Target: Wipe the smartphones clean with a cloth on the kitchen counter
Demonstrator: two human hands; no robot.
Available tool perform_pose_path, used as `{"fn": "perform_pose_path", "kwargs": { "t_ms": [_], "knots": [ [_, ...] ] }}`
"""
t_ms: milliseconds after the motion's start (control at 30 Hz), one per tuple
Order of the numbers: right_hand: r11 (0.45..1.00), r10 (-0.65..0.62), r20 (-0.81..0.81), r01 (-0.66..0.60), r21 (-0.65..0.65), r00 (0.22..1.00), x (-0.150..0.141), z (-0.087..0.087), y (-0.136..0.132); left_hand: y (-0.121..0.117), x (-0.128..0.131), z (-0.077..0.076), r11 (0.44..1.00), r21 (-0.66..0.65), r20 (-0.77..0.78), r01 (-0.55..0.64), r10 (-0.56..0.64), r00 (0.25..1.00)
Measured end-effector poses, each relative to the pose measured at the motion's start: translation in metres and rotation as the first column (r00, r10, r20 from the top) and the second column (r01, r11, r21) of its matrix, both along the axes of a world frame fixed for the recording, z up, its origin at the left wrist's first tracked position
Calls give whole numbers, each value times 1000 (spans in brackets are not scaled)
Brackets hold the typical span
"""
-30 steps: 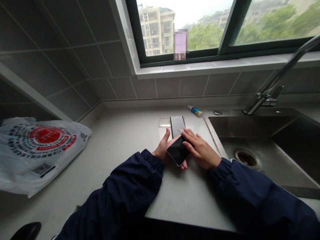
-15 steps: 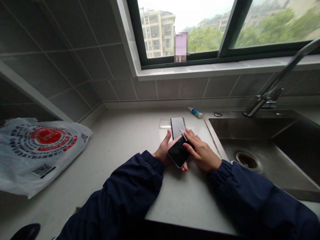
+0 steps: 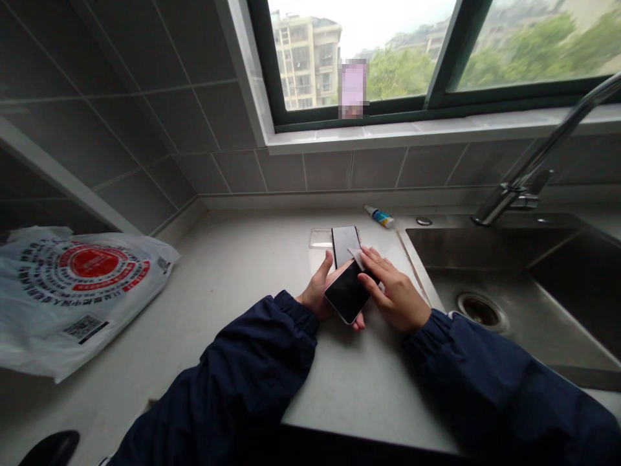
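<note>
My left hand [image 3: 320,290] grips a dark-screened phone [image 3: 345,296] from underneath, thumb up along its left edge, just above the pale countertop [image 3: 242,278]. My right hand [image 3: 395,291] lies over the phone's upper right corner, its fingers pressing a small white wipe [image 3: 358,257] against the screen. Right behind the phone a second flat black slab [image 3: 343,242] lies on the counter, with a clear rectangular piece [image 3: 320,237] to its left.
A steel sink [image 3: 509,285] with a drain [image 3: 480,309] and a tall tap [image 3: 533,168] fills the right. A small tube [image 3: 379,216] lies by the back wall. A white printed plastic bag [image 3: 72,285] sits at the left. A window is above.
My right hand has slid slightly up and right along the phone, carrying the white wipe toward the phone's top corner. The left hand and phone hardly moved.
</note>
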State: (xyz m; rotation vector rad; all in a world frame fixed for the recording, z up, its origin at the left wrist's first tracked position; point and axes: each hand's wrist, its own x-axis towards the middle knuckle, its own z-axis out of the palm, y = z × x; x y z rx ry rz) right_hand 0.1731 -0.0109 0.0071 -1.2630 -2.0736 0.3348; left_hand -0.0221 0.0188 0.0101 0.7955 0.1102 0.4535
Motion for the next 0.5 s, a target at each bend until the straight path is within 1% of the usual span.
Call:
{"fn": "perform_pose_path", "kwargs": {
  "t_ms": [100, 267, 500],
  "knots": [
    [1000, 1, -7, -1, 20, 1000, 0, -1, 1, -1, 0, 0, 1000, -22, 4, -23, 23, 1000],
    [999, 39, 7, -39, -14, 999, 0, -1, 1, 0, 0, 0, 1000, -29, 4, -8, 8, 1000],
    [998, 36, 43, -34, -47, 998, 0, -3, 2, -1, 1, 1, 999, -33, -1, -3, 3, 1000]
  ]
}}
